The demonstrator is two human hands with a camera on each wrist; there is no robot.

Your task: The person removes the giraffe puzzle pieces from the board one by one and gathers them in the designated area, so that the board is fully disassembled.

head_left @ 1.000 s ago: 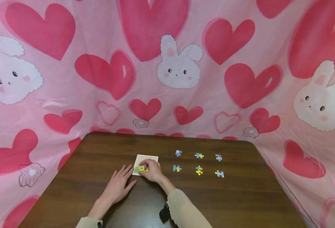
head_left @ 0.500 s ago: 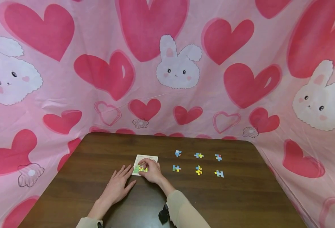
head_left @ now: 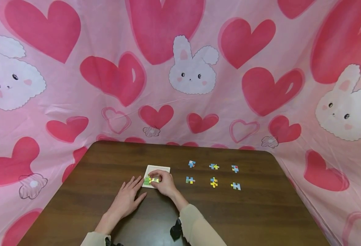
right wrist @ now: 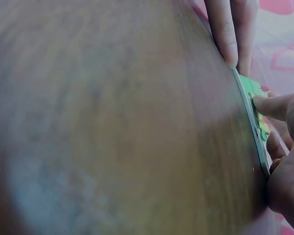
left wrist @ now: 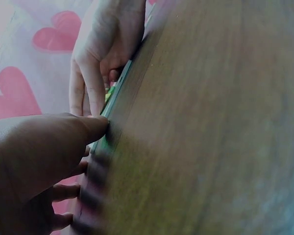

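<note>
A small white puzzle tray [head_left: 163,168] lies on the table, with green and yellow puzzle pieces [head_left: 146,181] along its near side. My left hand [head_left: 126,198] rests flat to its left, fingers straight, fingertips right at the tray's left edge. Over the tray, my right hand [head_left: 165,184] pinches a yellow puzzle piece [head_left: 155,179] between thumb and fingers, low against the other pieces. In the right wrist view the thumb [right wrist: 269,105] presses at the near edge of the pieces. The right hand covers the tray's right part.
Several loose puzzle pieces lie in two rows right of the tray, among them a blue one [head_left: 235,186] and a yellow one [head_left: 214,182]. The brown wooden table [head_left: 248,218] ends at a pink cloth [head_left: 156,85] with hearts and rabbits.
My right thumb and fingers have shifted slightly over the pieces in the tray, showing more of them. The left hand and the loose pieces stay in place.
</note>
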